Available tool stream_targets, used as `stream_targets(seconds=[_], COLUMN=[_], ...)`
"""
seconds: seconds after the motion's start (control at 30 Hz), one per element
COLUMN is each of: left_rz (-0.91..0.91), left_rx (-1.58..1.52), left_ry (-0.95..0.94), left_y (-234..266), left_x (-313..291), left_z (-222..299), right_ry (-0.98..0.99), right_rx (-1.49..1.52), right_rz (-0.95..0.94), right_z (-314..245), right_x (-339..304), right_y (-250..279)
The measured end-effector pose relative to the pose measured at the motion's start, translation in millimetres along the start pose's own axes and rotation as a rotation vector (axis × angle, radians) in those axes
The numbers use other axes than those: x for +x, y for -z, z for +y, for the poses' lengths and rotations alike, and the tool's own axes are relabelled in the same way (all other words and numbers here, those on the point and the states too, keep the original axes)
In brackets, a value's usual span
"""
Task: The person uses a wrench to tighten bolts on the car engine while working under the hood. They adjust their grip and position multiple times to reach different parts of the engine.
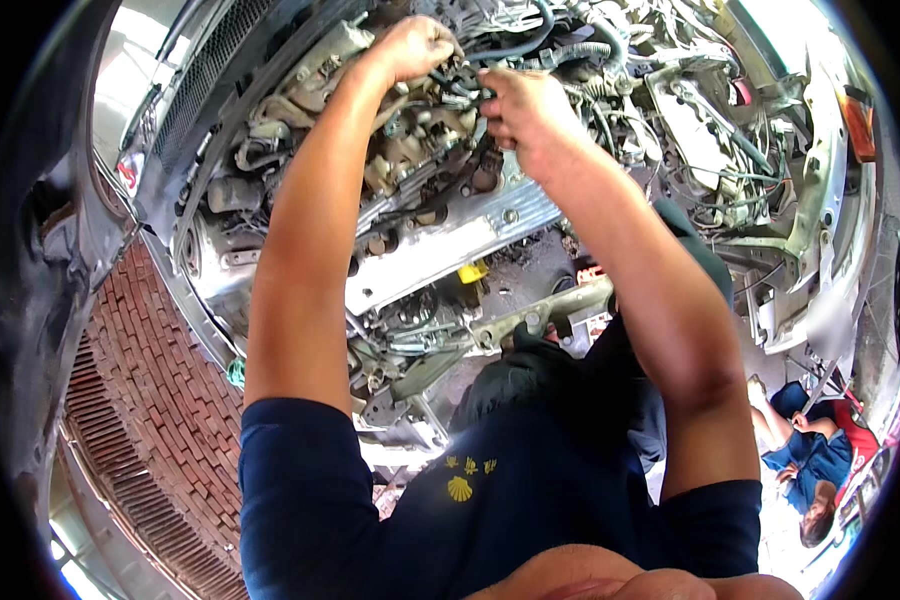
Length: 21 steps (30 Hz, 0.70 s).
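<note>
Engine bay (pixel 818 195), silvery engine (pixel 445 243), hoses (pixel 576 53), wires (pixel 760 172)

left side: red-brick paving (pixel 160 370) in curved rows, bordered by a band of narrow brown slats (pixel 120 470); a small green object (pixel 236 372), kind unclear, shows at the paving's right edge. lower right: another person (pixel 818 462) in a blue top, just beside a red seat-like item (pixel 860 438).
</note>
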State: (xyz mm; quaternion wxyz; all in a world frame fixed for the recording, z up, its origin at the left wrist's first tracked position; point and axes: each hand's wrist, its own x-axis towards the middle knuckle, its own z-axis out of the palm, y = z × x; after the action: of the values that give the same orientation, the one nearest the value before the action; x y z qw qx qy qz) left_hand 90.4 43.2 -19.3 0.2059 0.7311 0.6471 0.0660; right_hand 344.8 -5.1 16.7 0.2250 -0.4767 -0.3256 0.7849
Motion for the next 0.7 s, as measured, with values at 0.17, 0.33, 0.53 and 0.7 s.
stream_targets(seconds=[0.17, 0.33, 0.53, 0.7], left_rz=[0.063, 0.085, -0.009, 0.048], left_rx=[-0.071, -0.148, -0.164, -0.017], left_ry=[0.015, 0.002, 0.215, 0.214], left_y=[-12, -12, 5, 10], left_x=[3, 4, -6, -20], left_z=[-24, -17, 32, 27], right_ry=[0.646, 0.929, 0.731, 0.353], right_rx=[-1.427, -2.144, -2.226, -0.853], right_rz=[0.114, 0.046, 0.002, 0.081], right_z=[-14, -18, -6, 0], right_x=[5, -15, -8, 8], right_y=[6, -16, -32, -35])
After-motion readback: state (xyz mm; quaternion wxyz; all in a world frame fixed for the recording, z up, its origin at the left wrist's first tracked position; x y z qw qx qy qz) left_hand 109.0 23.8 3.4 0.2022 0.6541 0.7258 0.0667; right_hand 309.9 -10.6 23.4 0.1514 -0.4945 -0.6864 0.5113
